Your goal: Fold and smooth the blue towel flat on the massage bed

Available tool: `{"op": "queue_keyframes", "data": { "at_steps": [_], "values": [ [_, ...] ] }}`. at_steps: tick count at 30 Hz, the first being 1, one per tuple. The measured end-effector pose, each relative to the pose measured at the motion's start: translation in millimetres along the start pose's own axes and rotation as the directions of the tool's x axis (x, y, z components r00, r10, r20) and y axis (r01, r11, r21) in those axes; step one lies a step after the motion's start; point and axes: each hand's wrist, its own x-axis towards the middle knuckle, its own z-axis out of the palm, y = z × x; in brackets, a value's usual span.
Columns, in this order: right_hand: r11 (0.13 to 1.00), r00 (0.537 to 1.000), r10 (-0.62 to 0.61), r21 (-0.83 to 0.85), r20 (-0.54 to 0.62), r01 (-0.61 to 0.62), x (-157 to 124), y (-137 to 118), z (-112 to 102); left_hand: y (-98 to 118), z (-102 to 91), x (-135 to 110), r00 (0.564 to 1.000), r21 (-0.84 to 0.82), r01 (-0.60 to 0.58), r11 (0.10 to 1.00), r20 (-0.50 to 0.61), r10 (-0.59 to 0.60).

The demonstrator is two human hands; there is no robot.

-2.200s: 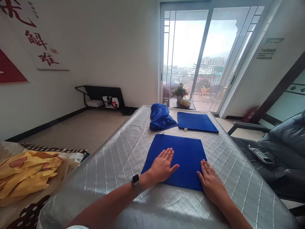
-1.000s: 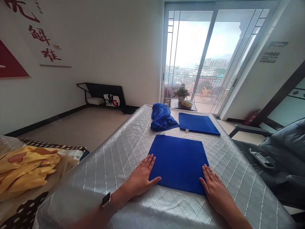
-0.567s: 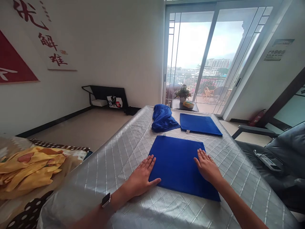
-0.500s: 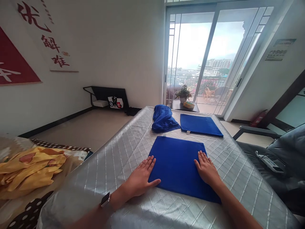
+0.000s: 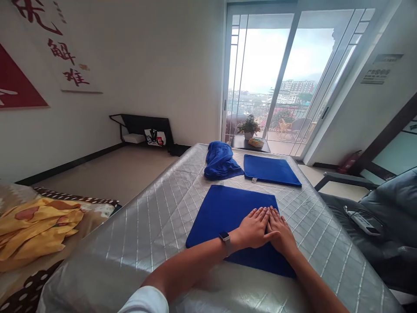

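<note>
A blue cloth (image 5: pixel 224 208), flat and roughly rectangular, lies on the silver quilted cover (image 5: pixel 153 217) in front of me. My left hand (image 5: pixel 256 228) rests on the right part of this cloth, fingers stretched out and its thumb reaching over my right hand. Right beside it, my right hand (image 5: pixel 280 230) lies flat along the cloth's right edge, fingers extended. Neither hand grips anything. Farther back, a second blue cloth (image 5: pixel 272 169) with a small white tag lies flat, and a crumpled blue cloth (image 5: pixel 221 161) is heaped to its left.
Yellow fabric (image 5: pixel 39 226) lies bunched at the left. A dark armchair (image 5: pixel 387 217) with a white power strip (image 5: pixel 361 221) on it stands at the right. Behind the silver cover are a small table with a potted plant (image 5: pixel 249 127) and a sliding glass door (image 5: pixel 260 74).
My left hand has moved right across the cloth, from its left edge to beside my right hand. My right hand stays at the right edge. The view has shifted slightly.
</note>
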Motion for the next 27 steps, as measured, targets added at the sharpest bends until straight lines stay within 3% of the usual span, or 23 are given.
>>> {"op": "queue_keyframes", "data": {
  "at_steps": [5,10,15,18,22,27],
  "values": [
    [0.995,0.996,0.087,0.054,-0.01,-0.087,4.2,-1.6,3.7,-28.1,1.8,-18.7,0.998,0.035,0.068,0.997,0.003,-0.068],
    [0.986,0.992,0.122,0.109,0.014,-0.123,6.7,-3.4,2.7,-72.2,-20.5,-58.8,0.977,0.094,0.214,0.972,-0.002,-0.214],
    [0.983,0.988,0.153,0.094,0.029,-0.155,7.0,-5.5,2.8,-112.3,-44.4,-100.5,0.922,0.115,0.386,0.915,-0.021,-0.387],
    [0.985,0.983,0.165,0.033,0.081,-0.168,8.8,-6.4,-2.2,-121.5,-52.4,-115.5,0.895,0.112,0.444,0.889,-0.024,-0.445],
    [0.989,0.974,0.147,-0.013,0.174,-0.147,21.5,-5.3,-19.8,-121.7,-53.0,-119.0,0.892,0.096,0.453,0.887,-0.048,-0.45],
    [0.986,0.982,0.153,0.052,0.107,-0.159,58.2,0.0,-35.6,-123.5,-48.6,-117.4,0.896,0.095,0.443,0.892,-0.068,-0.438]
  ]
}}
